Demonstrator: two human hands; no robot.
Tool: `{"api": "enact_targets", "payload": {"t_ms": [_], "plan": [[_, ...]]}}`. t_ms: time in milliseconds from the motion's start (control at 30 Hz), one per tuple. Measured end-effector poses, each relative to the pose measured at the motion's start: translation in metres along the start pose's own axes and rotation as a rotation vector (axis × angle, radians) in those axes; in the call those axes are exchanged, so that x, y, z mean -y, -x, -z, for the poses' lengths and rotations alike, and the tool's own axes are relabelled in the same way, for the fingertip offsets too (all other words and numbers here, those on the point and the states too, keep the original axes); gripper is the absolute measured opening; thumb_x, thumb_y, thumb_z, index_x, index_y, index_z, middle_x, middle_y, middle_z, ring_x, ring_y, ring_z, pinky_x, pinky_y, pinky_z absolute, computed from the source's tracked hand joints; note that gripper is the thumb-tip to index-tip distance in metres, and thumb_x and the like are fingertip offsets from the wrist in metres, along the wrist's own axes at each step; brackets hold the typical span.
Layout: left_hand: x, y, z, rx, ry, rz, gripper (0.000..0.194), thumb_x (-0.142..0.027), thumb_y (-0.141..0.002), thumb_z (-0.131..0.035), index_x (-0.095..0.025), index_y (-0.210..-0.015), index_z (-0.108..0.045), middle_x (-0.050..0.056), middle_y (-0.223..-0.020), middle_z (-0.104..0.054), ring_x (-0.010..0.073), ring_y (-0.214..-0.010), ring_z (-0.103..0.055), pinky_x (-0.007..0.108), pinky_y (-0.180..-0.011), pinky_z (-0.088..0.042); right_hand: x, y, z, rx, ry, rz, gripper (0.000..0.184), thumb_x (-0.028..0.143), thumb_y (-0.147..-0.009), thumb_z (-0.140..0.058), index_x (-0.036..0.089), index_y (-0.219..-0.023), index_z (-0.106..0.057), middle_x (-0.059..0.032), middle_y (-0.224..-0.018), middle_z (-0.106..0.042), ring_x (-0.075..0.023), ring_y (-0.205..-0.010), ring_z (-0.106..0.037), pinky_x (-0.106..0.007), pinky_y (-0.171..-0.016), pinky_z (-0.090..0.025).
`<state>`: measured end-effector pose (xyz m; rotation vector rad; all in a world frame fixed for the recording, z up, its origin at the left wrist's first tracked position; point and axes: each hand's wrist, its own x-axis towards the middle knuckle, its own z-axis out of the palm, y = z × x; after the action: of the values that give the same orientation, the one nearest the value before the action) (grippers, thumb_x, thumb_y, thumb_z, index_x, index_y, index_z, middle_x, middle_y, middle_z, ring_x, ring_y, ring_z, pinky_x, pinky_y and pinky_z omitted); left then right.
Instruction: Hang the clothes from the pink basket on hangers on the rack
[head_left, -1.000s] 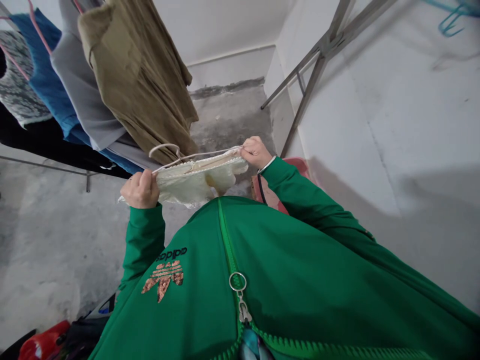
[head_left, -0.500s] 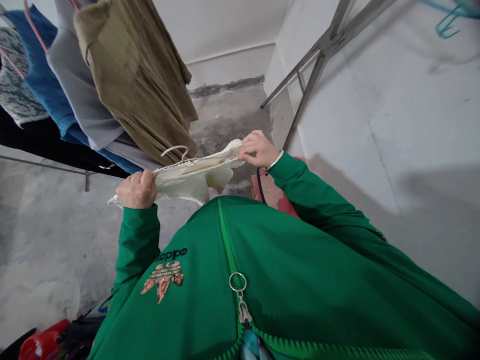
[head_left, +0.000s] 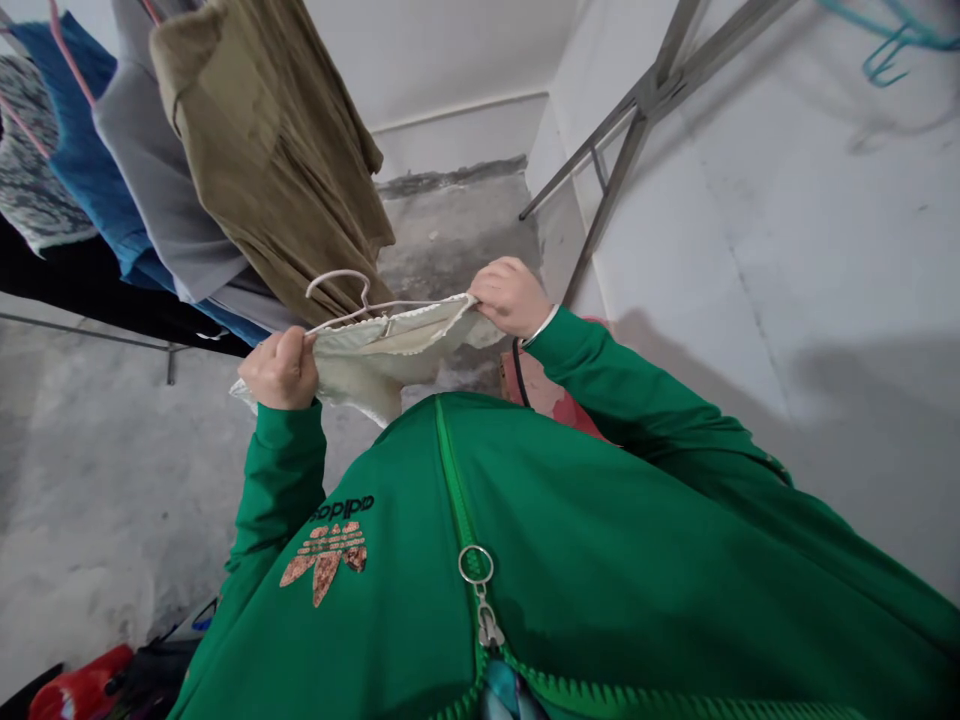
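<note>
Cream scallop-edged garment is stretched just ahead of your green jacket, pale pink hanger along its top edge. Your left hand clamps garment and hanger; your right hand pinches garment, can't tell if hanger too. Olive-brown shirt hangs beyond the hook.

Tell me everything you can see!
pale garment: one, creamy white, centre
hanger: one, pale pink, along the garment's top edge
hanging clothes: at least five, brown, grey, blue, black, patterned, upper left
pink hangers: at least two, pink, upper left
hooked thing: one, turquoise, upper right
metal frame: one, grey, upper right
unclear item: one, red and pink, centre right
clutter: uncountable, red and dark, lower left
walls: at least two, white, top and right
floor: one, grey, left and centre
jacket: one, green, bottom centre
bracelet: one, silvery, centre right
left hand: one, bare, garment's left end
right hand: one, bare, garment's right end
</note>
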<state>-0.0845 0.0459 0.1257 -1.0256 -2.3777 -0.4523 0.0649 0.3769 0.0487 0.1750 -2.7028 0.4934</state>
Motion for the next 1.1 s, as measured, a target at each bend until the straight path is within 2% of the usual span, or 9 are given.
{"api": "enact_targets", "payload": {"t_ms": [100,233,367,500,600,700,900,1000,1100], "plan": [[-0.012,-0.003,-0.007,0.032,-0.02,-0.047,0.037,-0.045,-0.091,-0.042,-0.017,-0.076,-0.062,0.005,-0.065,-0.054,0.0161,-0.062,-0.049,0.03,-0.06,-0.031,0.015,-0.006,-0.003,0.021,0.029,0.008,0.036,0.037,-0.094,-0.035,0.018,-0.089,-0.065,-0.0099,-0.089,-0.067,-0.0231,-0.092,-0.055,-0.041,-0.086,-0.036],[-0.017,-0.008,-0.017,0.145,-0.015,-0.122,0.042,-0.047,-0.093,-0.037,-0.017,-0.079,-0.063,0.006,-0.066,-0.056,0.0173,-0.061,-0.05,0.03,-0.058,-0.029,0.03,-0.01,-0.005,0.019,0.011,-0.045,0.041,0.038,-0.097,-0.03,0.017,-0.096,-0.065,-0.0092,-0.089,-0.066,-0.0201,-0.087,-0.057,-0.032,-0.074,-0.039],[0.014,-0.013,-0.017,0.238,0.011,-0.083,0.044,-0.056,-0.089,-0.044,-0.018,-0.092,-0.065,0.007,-0.075,-0.06,0.0188,-0.068,-0.054,0.029,-0.06,-0.032,0.017,-0.004,0.006,-0.147,-0.034,-0.155,0.05,0.045,-0.099,-0.024,0.017,-0.096,-0.065,-0.01,-0.088,-0.064,-0.0195,-0.085,-0.059,-0.03,-0.072,-0.042],[0.048,-0.013,-0.014,0.334,0.038,-0.131,0.041,-0.056,-0.085,-0.051,-0.019,-0.09,-0.066,0.008,-0.079,-0.06,0.0214,-0.075,-0.054,0.032,-0.069,-0.039,0.0,0.007,0.025,-0.251,-0.109,-0.217,0.05,0.054,-0.095,-0.03,0.02,-0.091,-0.066,-0.0082,-0.08,-0.062,-0.0203,-0.08,-0.059,-0.033,-0.073,-0.045],[0.047,-0.013,-0.017,0.328,0.079,-0.187,0.034,-0.05,-0.085,-0.054,-0.019,-0.093,-0.067,0.012,-0.093,-0.061,0.0265,-0.091,-0.053,0.039,-0.079,-0.04,-0.003,0.013,0.035,-0.246,-0.161,-0.216,0.048,0.055,-0.094,-0.033,0.022,-0.09,-0.068,-0.0087,-0.079,-0.064,-0.0209,-0.077,-0.06,-0.035,-0.072,-0.046],[0.029,-0.017,-0.025,0.337,0.13,-0.228,0.03,-0.042,-0.089,-0.048,-0.019,-0.096,-0.067,0.013,-0.099,-0.061,0.0279,-0.1,-0.052,0.042,-0.083,-0.039,0.0,0.017,0.039,-0.242,-0.195,-0.198,0.045,0.054,-0.093,-0.037,0.023,-0.089,-0.069,-0.0097,-0.08,-0.065,-0.0213,-0.076,-0.061,-0.036,-0.072,-0.047],[0.003,-0.026,-0.034,0.33,0.232,-0.23,0.03,-0.032,-0.093,-0.036,-0.016,-0.091,-0.061,0.01,-0.087,-0.06,0.0211,-0.081,-0.054,0.034,-0.071,-0.043,0.007,0.017,0.052,-0.316,-0.194,-0.201,0.043,0.055,-0.092,-0.041,0.024,-0.087,-0.07,-0.0086,-0.079,-0.068,-0.0211,-0.074,-0.063,-0.036,-0.07,-0.049],[0.0,-0.031,-0.031,0.235,0.21,-0.257,0.03,-0.034,-0.093,-0.035,-0.017,-0.085,-0.059,0.009,-0.08,-0.059,0.0203,-0.074,-0.053,0.033,-0.066,-0.041,0.005,0.018,0.058,-0.343,-0.194,-0.192,0.041,0.052,-0.093,-0.041,0.023,-0.086,-0.07,-0.008,-0.081,-0.069,-0.02,-0.076,-0.064,-0.034,-0.07,-0.05],[0.0,-0.038,-0.024,0.124,0.176,-0.275,0.028,-0.032,-0.091,-0.036,-0.018,-0.08,-0.057,0.009,-0.076,-0.058,0.0207,-0.072,-0.052,0.033,-0.065,-0.04,-0.002,0.022,0.063,-0.26,-0.196,-0.121,0.039,0.049,-0.093,-0.042,0.022,-0.084,-0.069,-0.0085,-0.082,-0.068,-0.0202,-0.077,-0.064,-0.034,-0.071,-0.05]]}}
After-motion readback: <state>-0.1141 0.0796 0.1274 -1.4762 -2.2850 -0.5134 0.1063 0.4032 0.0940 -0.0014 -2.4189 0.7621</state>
